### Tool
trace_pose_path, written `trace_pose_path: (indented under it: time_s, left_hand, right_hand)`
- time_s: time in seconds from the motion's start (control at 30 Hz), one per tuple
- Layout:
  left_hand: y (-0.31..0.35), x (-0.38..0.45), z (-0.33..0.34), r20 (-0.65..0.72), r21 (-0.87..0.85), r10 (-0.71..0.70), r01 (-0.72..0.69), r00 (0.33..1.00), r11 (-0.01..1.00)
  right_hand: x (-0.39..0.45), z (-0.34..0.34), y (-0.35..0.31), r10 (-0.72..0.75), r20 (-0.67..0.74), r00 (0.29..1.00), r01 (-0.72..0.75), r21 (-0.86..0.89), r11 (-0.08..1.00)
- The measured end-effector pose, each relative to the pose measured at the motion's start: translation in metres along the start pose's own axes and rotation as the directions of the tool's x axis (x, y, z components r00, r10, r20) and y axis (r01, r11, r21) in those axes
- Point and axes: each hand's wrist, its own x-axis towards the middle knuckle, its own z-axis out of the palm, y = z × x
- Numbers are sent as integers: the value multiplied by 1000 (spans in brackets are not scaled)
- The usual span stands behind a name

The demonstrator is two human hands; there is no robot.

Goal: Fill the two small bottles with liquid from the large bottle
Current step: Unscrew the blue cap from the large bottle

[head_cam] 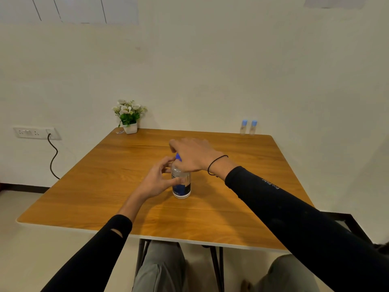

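The large clear bottle [182, 184] with a dark blue label stands upright in the middle of the wooden table [105, 186]. My right hand [193, 157] covers its top, fingers closed around the blue cap [178, 157]. My left hand [157, 180] sits against the bottle's left side, thumb on the body and fingers curled and spread. Two small clear bottles, the left small bottle [243, 127] and the right small bottle [253, 127], stand side by side at the far right edge of the table, each with a light blue cap on.
A small white pot of white flowers [129, 115] stands at the table's far left corner. A wall socket [36, 133] with a black cable is on the left wall. A dark frame [345, 224] sits to the right of the table.
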Motion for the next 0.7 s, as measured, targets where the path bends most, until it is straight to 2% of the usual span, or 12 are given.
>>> trace_pose_path:
  time_s: [0.13, 0.23, 0.4, 0.6, 0.7]
  left_hand:
    - [3, -2, 1, 0, -3, 14, -14, 1000, 1000]
    - [5, -5, -1, 9, -12, 21, -21, 1000, 1000]
    - [4, -4, -2, 10, 9, -1, 1, 1000, 1000]
    - [6, -4, -3, 16, 5, 6, -6, 1000, 1000]
    - [4, -4, -4, 12, -3, 0, 0, 1000, 1000]
  right_hand:
    - [-2, 5, -3, 64, -49, 997, -68, -71, 995]
    - [-2, 5, -4, 42, -89, 995, -51, -100, 994]
    - [-2, 1, -6, 13, -40, 999, -13, -12, 1000]
    - [-1, 3, -2, 48, -85, 995, -57, -117, 992]
    - [-1, 4, -2, 18, -31, 999, -19, -19, 1000]
